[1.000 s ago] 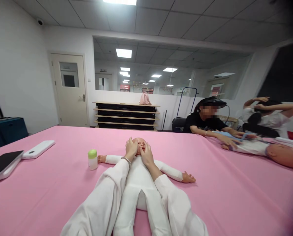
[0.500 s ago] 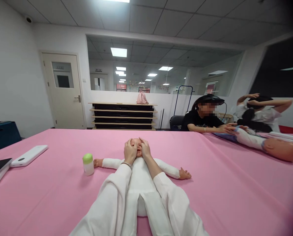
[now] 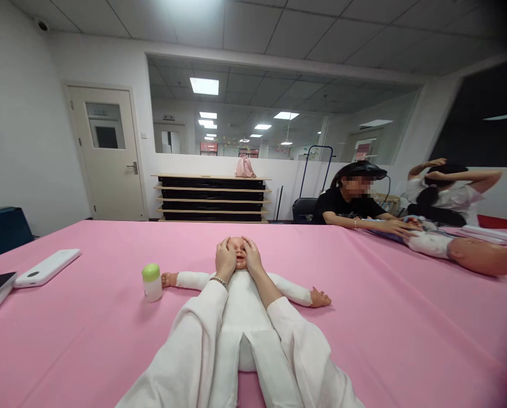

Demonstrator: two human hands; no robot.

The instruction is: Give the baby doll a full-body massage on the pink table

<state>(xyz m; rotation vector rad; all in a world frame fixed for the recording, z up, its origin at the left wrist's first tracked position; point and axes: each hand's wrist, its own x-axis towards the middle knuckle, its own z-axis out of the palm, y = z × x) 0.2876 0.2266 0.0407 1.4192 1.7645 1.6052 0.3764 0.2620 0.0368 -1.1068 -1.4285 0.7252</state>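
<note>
A baby doll [image 3: 244,306] with a white cloth body lies on its back on the pink tablecloth [image 3: 109,328], its arms spread out. My left hand [image 3: 225,259] is laid round one side of the doll's head, and my right hand [image 3: 252,256] round the other side. Between them the doll's eyes, nose and mouth show. Both hands have their fingers curved over the forehead and cheeks. Beside the doll's hand on the left stands a small bottle [image 3: 152,283] with a green cap.
White devices [image 3: 47,268] lie at the left of the table. Across the table at the right, a person in black [image 3: 342,204] handles another doll [image 3: 483,256]. Behind sits a person in white [image 3: 466,198] with raised arms. Low shelves [image 3: 211,198] stand by the back wall.
My hands have shifted very slightly on the doll's head, baring a little more of its face. The other person's hands have moved lower over the second doll. The view has tilted slightly.
</note>
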